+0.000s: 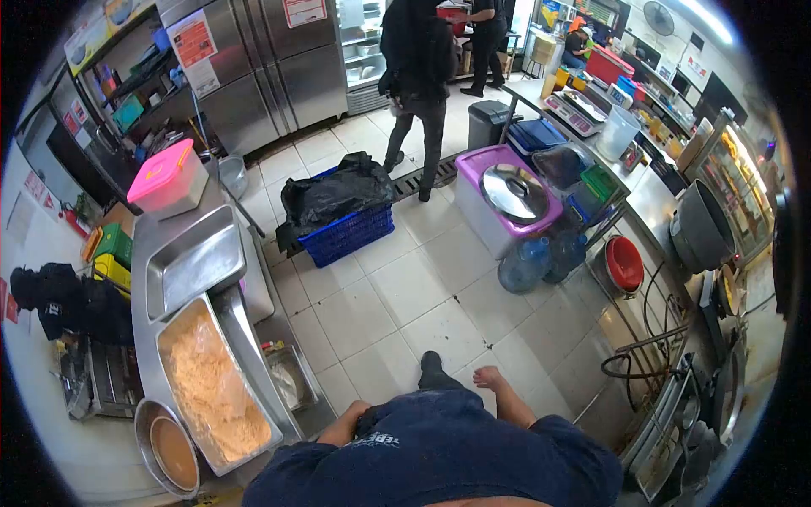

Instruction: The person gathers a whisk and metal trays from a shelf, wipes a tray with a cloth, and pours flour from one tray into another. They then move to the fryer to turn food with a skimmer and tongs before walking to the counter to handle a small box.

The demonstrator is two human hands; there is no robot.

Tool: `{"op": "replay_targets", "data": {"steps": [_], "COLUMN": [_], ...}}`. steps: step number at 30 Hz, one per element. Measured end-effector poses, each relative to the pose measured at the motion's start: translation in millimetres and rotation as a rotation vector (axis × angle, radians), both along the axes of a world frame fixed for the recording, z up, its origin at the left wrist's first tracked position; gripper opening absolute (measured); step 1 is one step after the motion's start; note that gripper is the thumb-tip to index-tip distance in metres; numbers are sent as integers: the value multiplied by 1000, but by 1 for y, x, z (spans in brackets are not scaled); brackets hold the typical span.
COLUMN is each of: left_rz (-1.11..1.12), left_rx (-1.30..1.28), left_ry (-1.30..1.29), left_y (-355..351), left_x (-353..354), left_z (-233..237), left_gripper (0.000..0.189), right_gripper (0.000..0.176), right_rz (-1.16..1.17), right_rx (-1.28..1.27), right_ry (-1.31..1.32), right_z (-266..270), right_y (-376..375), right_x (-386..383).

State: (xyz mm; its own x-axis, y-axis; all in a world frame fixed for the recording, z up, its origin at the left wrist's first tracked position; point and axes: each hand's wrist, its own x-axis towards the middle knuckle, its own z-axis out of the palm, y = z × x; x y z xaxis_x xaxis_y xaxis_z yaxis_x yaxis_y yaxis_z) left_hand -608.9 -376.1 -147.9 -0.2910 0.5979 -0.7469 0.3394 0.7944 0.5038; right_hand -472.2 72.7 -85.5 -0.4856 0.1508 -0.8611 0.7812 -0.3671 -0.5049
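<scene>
My left hand (356,411) is at the left side of my dark blue shirt (448,448), fingers curled against dark fabric; what they grip, if anything, is hidden. Free of any surface, my right hand (487,378) hangs over the floor, fingers curled in with nothing visible in them. Left of my left hand, a steel counter holds a metal tray (274,435) of orange-tinted flour-like powder. Beside that tray sit a metal bowl (145,414) of brownish liquid and a smaller pan (291,380) with pale contents. My shoe (431,359) shows ahead on the tiles.
A blue crate (351,237) with black plastic stands on the floor ahead. To its right are a pink-lidded bin (498,160) and water jugs (524,266). A burner stand (650,355) lines the right side. People in dark clothes stand ahead (418,76) and left (72,300).
</scene>
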Motion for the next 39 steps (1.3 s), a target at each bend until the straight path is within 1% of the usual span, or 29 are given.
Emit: {"op": "replay_targets", "data": {"steps": [1,2,4,6,7,8,9,10,11,12,13,15,16,17,19,20,21,23,24,26,28,29,30,31,33,34,36,37,39], "left_rz": [-184,-262,-119,162,717,940,1161,1172,1164,1149,1152,956,984,976,1229,1272,1257,1463,1510,1475,1439,1345,1250,1229,819,799,1144,1132,1190], "left_rx": [11,4,-126,94,52,138,236,238,263,291,293,262,239,232,218,282,271,328,371,382,393,337,284,283,31,18,83,69,161], "left_ry": [146,234,230,280,59,-60,-176,-179,-267,-350,-349,-293,-320,-324,-481,-559,-566,-554,-579,-606,-627,-527,-423,-419,-199,-198,-423,-423,-460], "left_y": [6,16,57,82,104,128,153,174,191,205,213,223,222,220,211,203,202,202,201,194,191,190,190,194,201,205,217,222,233], "left_x": [-13,-31,-68,-101,-111,-118,-125,-128,-134,-144,-147,-148,-149,-153,-161,-170,-180,-200,-213,-242,-278,-295,-315,-336,-373,-388,-422,-438,-468], "left_z": [0,-2,15,29,27,46,81,100,116,126,129,134,131,127,119,100,100,101,101,72,48,40,38,43,63,70,82,87,96], "left_gripper": [26,28,28,24,22,18,14,14,13,13,13,14,15,15,14,13,13,12,12,12,13,13,14,14,14,14,13,13,12], "right_gripper": [9,9,9,9,9,9,9,9,9,9,9,10,11,11,12,12,13,15,16,17,17,17,14,13,9,9,10,12,16], "right_rz": [90,173,247,261,260,260,263,277,305,351,416,550,678,670,200,183,182,159,182,180,244,224,242,260,182,161,5,-69,-206], "right_rx": [64,133,158,116,94,75,60,47,36,30,28,84,138,134,-115,-117,-140,-160,-96,-20,-112,-107,-42,21,-220,-230,-171,-142,-81], "right_ry": [58,115,110,58,35,10,-12,-36,-55,-63,-54,94,244,239,75,67,100,128,100,73,126,130,118,105,43,43,51,49,45], "right_z": [-4,-8,-7,-5,-3,1,5,9,14,18,10,-21,-23,-25,18,31,41,56,64,58,9,2,-2,-6,-45,-49,-51,-53,-56], "right_y": [12,25,52,74,82,90,98,105,110,112,114,113,110,106,84,77,73,68,67,76,100,110,121,133,172,176,187,191,204], "right_x": [-16,-32,-62,-92,-104,-115,-128,-140,-153,-166,-176,-194,-202,-208,-231,-242,-254,-276,-290,-312,-324,-326,-329,-333,-341,-343,-355,-360,-367]}}
